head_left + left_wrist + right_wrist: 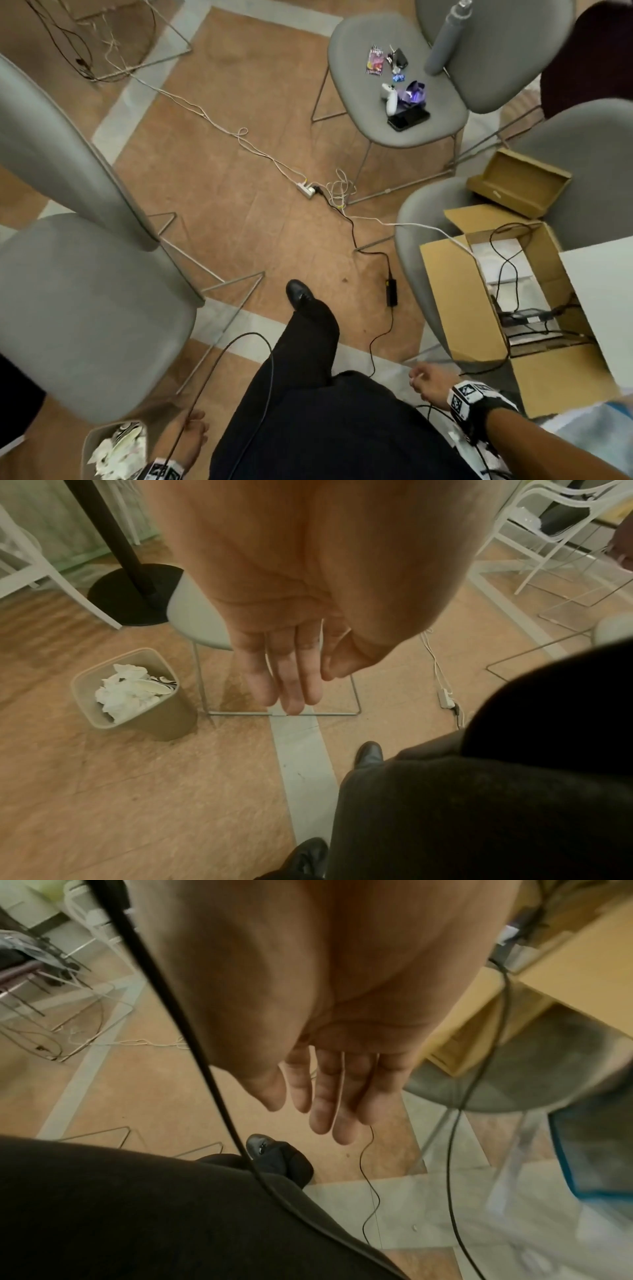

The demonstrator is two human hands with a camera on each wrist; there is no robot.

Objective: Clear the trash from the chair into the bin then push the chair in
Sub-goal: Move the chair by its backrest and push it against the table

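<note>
left hand (284, 666): fingers straight and loose, holding nothing, hanging above the floor near the bin
right hand (329, 1085): fingers relaxed too, nothing in it
bin (161, 718): on the floor beside the gray chair (92, 308), stuffed with crumpled white paper (126, 691)

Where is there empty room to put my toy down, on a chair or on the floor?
The grey chair seat on the left is bare, beside the bin full of paper. The far chair is crowded in the middle with wrappers, a controller and a phone; only its near-left edge is free. The floor by the power strip is tangled with cables.
</note>
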